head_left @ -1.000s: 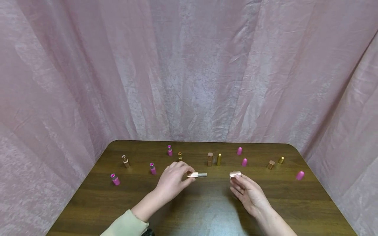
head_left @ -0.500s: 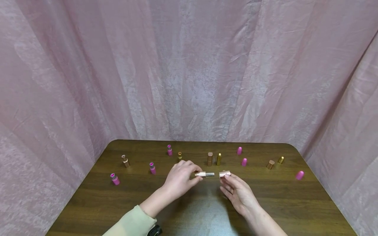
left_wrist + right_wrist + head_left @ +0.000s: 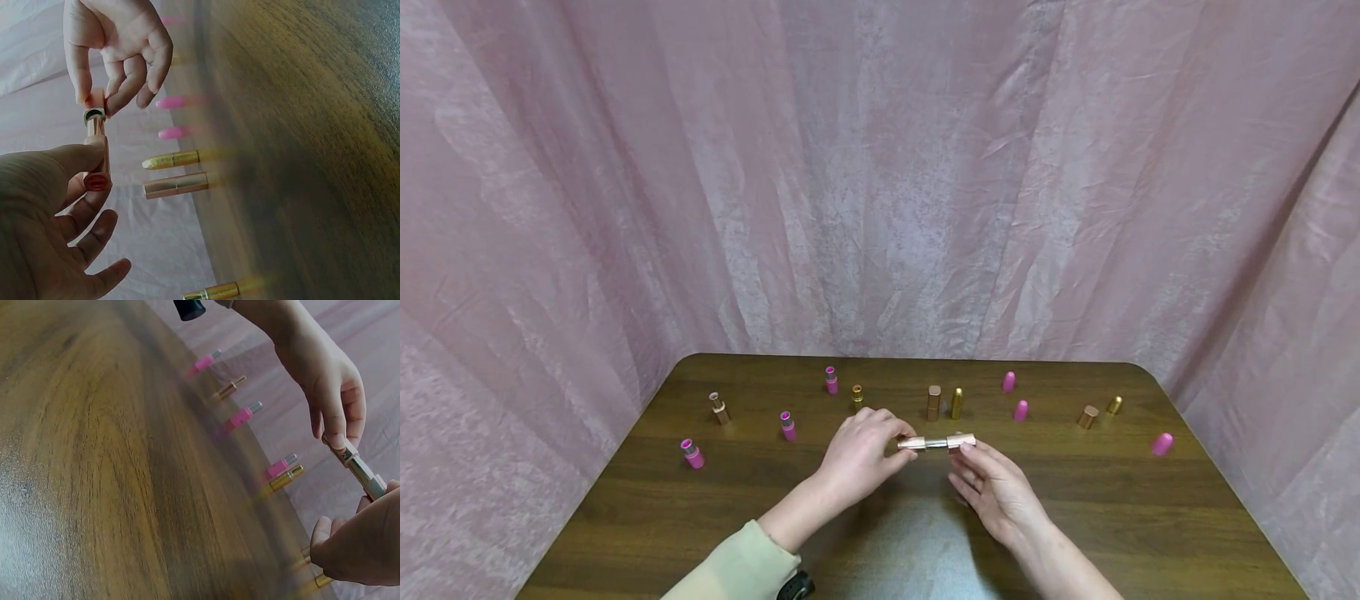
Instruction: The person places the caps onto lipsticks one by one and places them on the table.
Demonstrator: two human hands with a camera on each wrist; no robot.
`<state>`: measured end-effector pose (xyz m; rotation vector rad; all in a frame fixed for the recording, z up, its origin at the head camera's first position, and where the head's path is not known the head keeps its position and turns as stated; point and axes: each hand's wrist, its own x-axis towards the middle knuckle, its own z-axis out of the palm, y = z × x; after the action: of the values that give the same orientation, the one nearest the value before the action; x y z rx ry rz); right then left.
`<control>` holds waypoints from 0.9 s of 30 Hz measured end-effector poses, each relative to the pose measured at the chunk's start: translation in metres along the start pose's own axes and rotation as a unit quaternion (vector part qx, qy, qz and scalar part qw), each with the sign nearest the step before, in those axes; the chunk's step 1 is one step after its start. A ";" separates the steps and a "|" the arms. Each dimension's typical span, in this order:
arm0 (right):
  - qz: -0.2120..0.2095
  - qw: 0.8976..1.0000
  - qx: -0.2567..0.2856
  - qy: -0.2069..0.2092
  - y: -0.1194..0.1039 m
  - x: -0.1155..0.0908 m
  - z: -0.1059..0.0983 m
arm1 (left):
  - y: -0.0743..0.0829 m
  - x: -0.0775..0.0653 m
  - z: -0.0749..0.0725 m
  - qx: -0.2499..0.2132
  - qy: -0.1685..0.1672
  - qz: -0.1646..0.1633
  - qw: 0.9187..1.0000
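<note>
My left hand [image 3: 859,457] pinches a rose-gold lipstick tube [image 3: 912,443] between thumb and fingers, above the table. The tube lies level, its silvery inner sleeve [image 3: 95,127] pointing to the right. Opposite it, my right hand [image 3: 1002,493] pinches the matching rose-gold cap [image 3: 961,442] with its mouth turned to the left. The sleeve's end is right at the cap's mouth, and the two line up. In the left wrist view a red label [image 3: 97,182] shows on the tube's bottom. Behind the hands stand a closed brown-rose lipstick [image 3: 933,403] and a closed gold lipstick [image 3: 957,404].
Uncapped lipstick tubes stand to the left: several pink, one pink nearest [image 3: 692,454], a rose-gold one [image 3: 718,408] and a gold one [image 3: 857,397]. Loose caps stand to the right: pink [image 3: 1162,444], brown-rose [image 3: 1087,417] and gold [image 3: 1115,405]. A pink curtain [image 3: 880,183] hangs behind the table [image 3: 1112,517].
My right hand has moved left with the cap, while my left hand has shifted slightly right with the tube. The gap between cap and sleeve has closed.
</note>
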<state>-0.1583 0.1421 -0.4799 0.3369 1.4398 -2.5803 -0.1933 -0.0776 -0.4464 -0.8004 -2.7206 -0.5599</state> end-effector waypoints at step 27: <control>0.017 1.000 0.001 -0.022 0.010 0.000 0.012 | 0.008 -0.001 0.004 -0.024 -0.009 -0.009 1.000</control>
<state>-0.1570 0.1262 -0.4821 0.3010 1.4042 -2.5472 -0.1888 -0.0700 -0.4478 -0.7958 -2.7436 -0.6261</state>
